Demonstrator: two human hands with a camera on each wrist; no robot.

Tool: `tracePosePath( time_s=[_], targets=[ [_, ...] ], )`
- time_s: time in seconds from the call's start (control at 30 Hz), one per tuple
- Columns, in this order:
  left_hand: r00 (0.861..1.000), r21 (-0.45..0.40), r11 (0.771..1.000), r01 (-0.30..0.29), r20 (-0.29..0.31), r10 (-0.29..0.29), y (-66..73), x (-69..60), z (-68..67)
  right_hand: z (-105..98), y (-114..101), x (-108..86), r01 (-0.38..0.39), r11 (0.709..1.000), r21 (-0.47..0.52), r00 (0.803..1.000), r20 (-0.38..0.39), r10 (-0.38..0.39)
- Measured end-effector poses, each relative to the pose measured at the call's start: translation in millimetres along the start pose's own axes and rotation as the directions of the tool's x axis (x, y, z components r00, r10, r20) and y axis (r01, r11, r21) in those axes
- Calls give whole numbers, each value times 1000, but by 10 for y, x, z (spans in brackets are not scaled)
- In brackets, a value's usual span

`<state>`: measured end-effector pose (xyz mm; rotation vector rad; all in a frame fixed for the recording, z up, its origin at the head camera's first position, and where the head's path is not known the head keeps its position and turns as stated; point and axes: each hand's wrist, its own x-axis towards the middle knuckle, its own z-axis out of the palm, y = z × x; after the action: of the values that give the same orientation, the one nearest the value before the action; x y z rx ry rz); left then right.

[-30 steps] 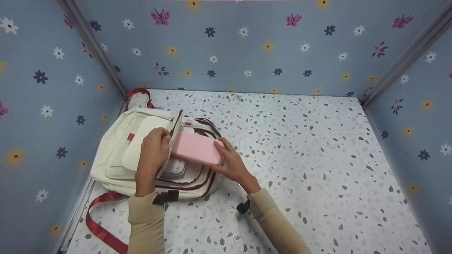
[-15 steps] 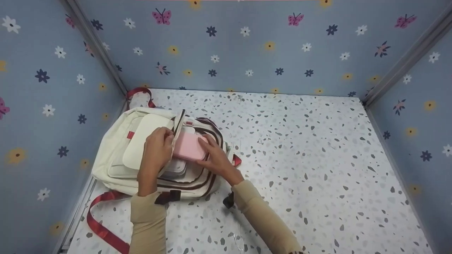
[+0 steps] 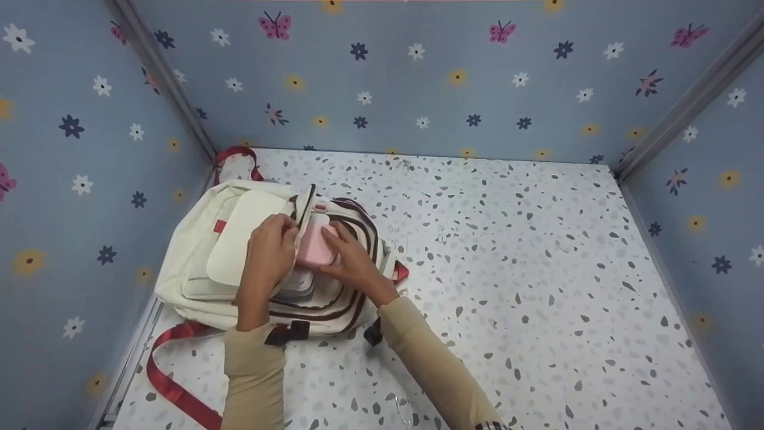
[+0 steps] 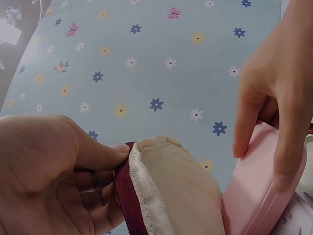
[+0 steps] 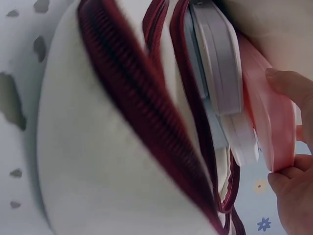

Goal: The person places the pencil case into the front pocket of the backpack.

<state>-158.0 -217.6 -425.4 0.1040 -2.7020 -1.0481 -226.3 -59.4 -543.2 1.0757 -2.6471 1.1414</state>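
Note:
A cream backpack [image 3: 194, 251] with dark red zips lies on the speckled surface, its front pocket unzipped. My left hand [image 3: 267, 251] pinches the edge of the pocket flap [image 4: 146, 186] between thumb and fingers and holds it up. With my right hand [image 3: 355, 263] I grip the outer end of a pink case [image 3: 316, 245] with rounded corners; its other end is hidden inside the pocket. Beside the pink case, in the right wrist view, white cases [image 5: 222, 63] stand in the same pocket.
A red strap [image 3: 170, 382] trails from the backpack toward the front, and another red strap [image 3: 236, 152] loops at the back left. Black buckles [image 3: 292, 332] hang at the near side. Flowered panels [image 3: 418, 77] enclose the surface.
My right hand has moved left, sliding the pink case deeper into the pocket, so less of it shows. The left hand has stayed at the flap, with only a slight shift.

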Motion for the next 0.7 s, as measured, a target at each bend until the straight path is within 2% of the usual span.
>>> tracePosePath(
  time_s=[0.17,0.37,0.5,0.7],
  targets=[
    [1000,1,1000,-3,-2,3,5,1,15,24,-42,24,-53,997,-49,998,30,54],
    [1000,-5,1000,-9,-11,9,-13,-2,24,54,-23,1,-52,997,-65,997,53,56],
    [1000,-1,1000,11,-8,-11,-24,-2,26,36,-15,-35,-62,998,-27,997,54,63],
    [1000,0,1000,18,-1,-18,-21,1,29,-12,14,-128,-104,995,11,995,10,103]
  ],
)
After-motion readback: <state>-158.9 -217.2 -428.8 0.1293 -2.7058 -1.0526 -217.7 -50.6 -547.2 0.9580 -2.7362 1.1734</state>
